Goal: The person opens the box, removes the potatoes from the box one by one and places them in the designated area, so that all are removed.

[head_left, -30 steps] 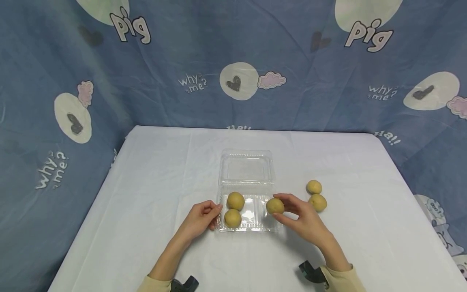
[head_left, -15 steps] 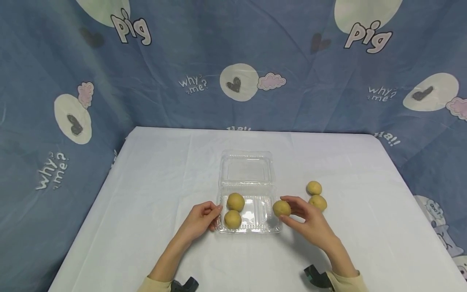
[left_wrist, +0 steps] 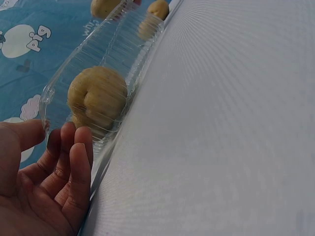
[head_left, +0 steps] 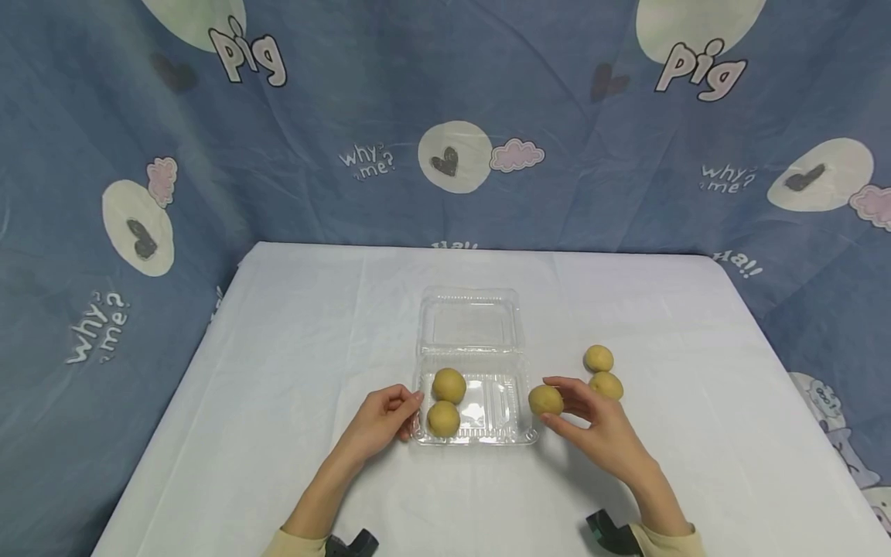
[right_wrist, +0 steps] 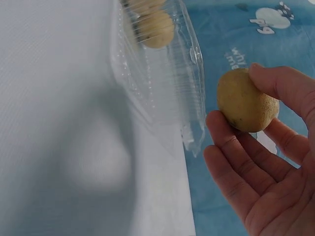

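A clear plastic clamshell container point(head_left: 490, 402) lies with its lid point(head_left: 469, 321) folded back. Two round yellow fruits, one behind the other point(head_left: 448, 384) point(head_left: 443, 418), sit in its left part; their exact kind cannot be told. My left hand point(head_left: 381, 418) pinches the container's left edge between thumb and fingers, also seen on the rim point(left_wrist: 47, 105) in the left wrist view. Just beyond the right edge, my right hand point(head_left: 599, 425) holds another round yellow fruit point(right_wrist: 243, 101) by thumb and fingertips, raised above the table.
Two more yellow fruits, a rear one point(head_left: 599, 358) and a front one point(head_left: 607, 385), lie close together on the table to the right, behind my right hand. A white cloth covers the table point(head_left: 313, 309). Behind it hangs a blue printed curtain point(head_left: 313, 108).
My right hand, holding its fruit, has moved right and slightly toward me, from over the container's right part to just outside its edge. My left hand stays put.
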Available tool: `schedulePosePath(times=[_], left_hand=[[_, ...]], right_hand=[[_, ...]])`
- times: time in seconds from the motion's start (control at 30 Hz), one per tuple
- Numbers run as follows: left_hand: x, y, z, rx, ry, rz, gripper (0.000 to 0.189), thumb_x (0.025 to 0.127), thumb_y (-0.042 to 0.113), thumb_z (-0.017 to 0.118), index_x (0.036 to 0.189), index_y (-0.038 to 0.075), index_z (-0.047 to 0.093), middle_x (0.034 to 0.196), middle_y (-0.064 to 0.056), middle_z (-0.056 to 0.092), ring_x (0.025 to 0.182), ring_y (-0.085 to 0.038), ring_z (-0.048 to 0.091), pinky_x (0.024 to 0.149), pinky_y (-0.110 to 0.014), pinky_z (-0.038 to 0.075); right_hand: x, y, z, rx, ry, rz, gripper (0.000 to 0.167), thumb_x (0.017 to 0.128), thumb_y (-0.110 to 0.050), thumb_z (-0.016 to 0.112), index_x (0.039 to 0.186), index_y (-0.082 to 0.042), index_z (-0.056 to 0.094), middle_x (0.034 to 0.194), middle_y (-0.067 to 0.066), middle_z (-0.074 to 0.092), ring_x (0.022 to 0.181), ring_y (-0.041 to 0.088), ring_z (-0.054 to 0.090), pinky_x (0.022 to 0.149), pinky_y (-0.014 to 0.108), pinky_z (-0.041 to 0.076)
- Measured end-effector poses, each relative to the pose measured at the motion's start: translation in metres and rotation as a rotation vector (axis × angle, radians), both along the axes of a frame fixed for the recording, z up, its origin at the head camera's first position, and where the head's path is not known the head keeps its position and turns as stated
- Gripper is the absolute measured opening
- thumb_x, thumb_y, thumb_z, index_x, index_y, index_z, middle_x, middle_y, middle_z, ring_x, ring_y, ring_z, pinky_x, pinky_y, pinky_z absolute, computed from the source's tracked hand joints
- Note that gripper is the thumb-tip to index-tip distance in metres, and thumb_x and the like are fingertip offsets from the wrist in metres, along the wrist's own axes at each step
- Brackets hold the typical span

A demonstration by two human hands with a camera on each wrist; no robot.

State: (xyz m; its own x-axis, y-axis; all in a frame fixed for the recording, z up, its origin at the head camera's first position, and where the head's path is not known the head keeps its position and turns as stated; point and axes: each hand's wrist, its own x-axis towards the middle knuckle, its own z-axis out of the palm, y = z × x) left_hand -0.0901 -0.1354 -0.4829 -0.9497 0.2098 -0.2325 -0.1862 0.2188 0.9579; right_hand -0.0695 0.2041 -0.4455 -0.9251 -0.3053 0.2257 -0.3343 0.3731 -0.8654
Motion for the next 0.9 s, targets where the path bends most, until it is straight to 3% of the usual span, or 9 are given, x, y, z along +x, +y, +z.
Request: schedulePosePath(times=[0.33,0.9], left_hand=[[0.0,0.002,0.001,-0.01,-0.02,0.003,0.027,0.098,0.024,0.062,0.085,0.0,0.058,0.064,-0.003,0.056,0.055,-0.014,0.053,0.051,-0.023,0.048],[0.0,0.001,0.001,-0.004,-0.017,-0.003,0.028,0.098,0.024,0.062,0.085,-0.001,0.058,0.064,-0.003,0.056,0.054,-0.014,0.053,0.052,-0.023,0.048]], right_hand=[[0.005,0.008,-0.004,-0.005,0.012,-0.034,0.046,0.083,-0.004,0.078,0.125,-0.009,0.06,0.115,0.003,0.067,0.1,0.017,0.066,0.088,0.026,0.052],[0.015,0.016,-0.018,0.044,-0.049,-0.086,0.045,0.084,-0.008,0.078,0.124,0.0,0.06,0.112,0.003,0.067,0.099,0.014,0.065,0.085,0.027,0.053]])
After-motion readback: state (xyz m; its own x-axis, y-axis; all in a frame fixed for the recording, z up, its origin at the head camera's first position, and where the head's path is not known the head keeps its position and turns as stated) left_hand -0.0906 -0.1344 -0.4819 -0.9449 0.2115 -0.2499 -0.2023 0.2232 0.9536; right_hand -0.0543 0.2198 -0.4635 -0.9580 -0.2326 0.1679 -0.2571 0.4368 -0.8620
